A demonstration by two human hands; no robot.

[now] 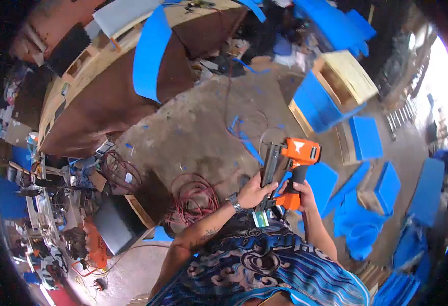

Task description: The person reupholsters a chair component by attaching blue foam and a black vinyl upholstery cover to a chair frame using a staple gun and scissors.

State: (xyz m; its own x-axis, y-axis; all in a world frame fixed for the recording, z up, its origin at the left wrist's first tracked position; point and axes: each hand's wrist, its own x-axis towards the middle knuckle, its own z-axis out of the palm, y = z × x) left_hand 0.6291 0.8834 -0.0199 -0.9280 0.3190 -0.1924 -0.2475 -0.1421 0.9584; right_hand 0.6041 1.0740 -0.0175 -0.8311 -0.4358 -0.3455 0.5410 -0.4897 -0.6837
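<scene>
An orange and black staple gun (301, 150) is held in front of my body, its orange head up and away from me. My left hand (254, 193), with a watch on the wrist, is closed around the long dark magazine (271, 166). The fingers of my right hand (305, 194) wrap the black grip near the orange base (288, 201). A small green and white card or packet (260, 219) shows just below my left hand, against my patterned shirt (265, 260).
A coiled red air hose (196, 196) lies on the floor to the left. Blue-covered wooden boxes (318, 104) and blue foam pieces (359, 224) stand at the right. A long wooden workbench (76, 92) curves across the upper left. A black padded box (119, 222) sits lower left.
</scene>
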